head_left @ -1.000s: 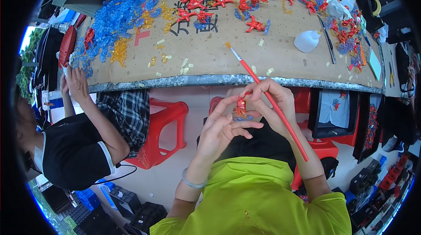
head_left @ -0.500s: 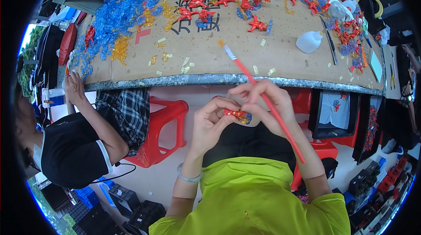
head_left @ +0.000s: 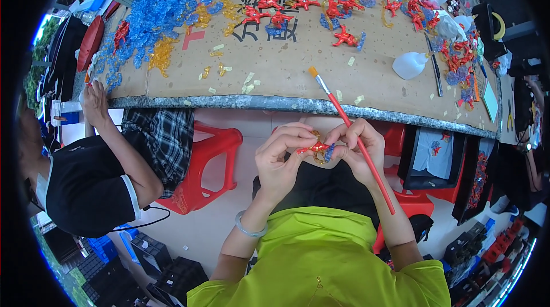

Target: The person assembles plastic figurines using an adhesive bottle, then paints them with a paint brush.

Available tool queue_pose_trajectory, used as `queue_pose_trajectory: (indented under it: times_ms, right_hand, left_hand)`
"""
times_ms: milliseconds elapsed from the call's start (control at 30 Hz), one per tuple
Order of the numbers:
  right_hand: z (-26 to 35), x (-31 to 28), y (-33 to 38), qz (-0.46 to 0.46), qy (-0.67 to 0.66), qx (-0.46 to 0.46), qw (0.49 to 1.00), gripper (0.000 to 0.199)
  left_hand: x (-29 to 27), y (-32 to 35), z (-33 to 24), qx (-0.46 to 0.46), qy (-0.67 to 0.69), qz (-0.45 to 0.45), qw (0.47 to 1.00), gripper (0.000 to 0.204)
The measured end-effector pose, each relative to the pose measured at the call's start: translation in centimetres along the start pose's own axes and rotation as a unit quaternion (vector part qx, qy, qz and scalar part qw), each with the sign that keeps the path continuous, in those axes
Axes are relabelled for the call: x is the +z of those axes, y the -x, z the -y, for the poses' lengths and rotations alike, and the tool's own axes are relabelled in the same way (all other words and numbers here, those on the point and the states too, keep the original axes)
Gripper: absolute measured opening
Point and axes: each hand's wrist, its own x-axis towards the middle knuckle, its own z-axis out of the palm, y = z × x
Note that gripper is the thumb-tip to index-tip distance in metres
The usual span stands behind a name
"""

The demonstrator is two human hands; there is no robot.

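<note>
My left hand [head_left: 278,158] pinches a small red figurine [head_left: 318,148] with clear yellow and blue plastic parts on it, held above my lap in front of the table edge. On the figurine's other side, the fingertips of my right hand [head_left: 362,149] are closed at its blue part. That same hand also keeps a red-handled paintbrush [head_left: 346,118] between its fingers, slanting up to the left with yellowish bristles over the table edge. Similar red figurines [head_left: 275,18], several with blue and yellow parts, lie on the cardboard-covered table [head_left: 338,75].
Blue clear pieces [head_left: 154,18] and yellow ones [head_left: 161,55] lie in piles at the left. A white squeeze bottle [head_left: 410,65] and a dark pen-like tool [head_left: 433,66] are on the right. A co-worker [head_left: 91,187] sits at left beside a red stool [head_left: 209,164]. Black trays [head_left: 432,155] stand below the table, right.
Both hands have spread slightly apart, showing more of the figurine between them. The paintbrush has shifted right and lower. The whole view has tilted a little.
</note>
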Motion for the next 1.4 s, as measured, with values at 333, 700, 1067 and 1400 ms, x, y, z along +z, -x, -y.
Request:
queue_pose_trajectory:
  times_ms: [333, 700, 1067, 1400]
  right_hand:
    - [-0.9, 0.3, 0.2, -0.021, -0.037, -0.010, 0.999, 0.036]
    - [0.0, -0.2, -0.6, -0.056, -0.073, 0.046, 0.995, 0.029]
    - [1.6, 0.7, -1.0, -0.056, 0.076, 0.021, 0.995, 0.015]
    - [4.9, -0.4, 0.3, -0.086, 0.175, -0.142, 0.970, 0.034]
  left_hand:
    - [0.4, 0.3, -0.4, 0.047, -0.081, -0.015, 0.995, 0.017]
    - [0.1, -0.2, -2.5, -0.168, 0.081, 0.067, 0.980, 0.028]
    - [-0.6, 0.3, -2.2, -0.241, 0.149, 0.036, 0.958, 0.024]
    - [-0.7, 0.6, -1.7, -0.178, 0.094, -0.061, 0.978, 0.024]
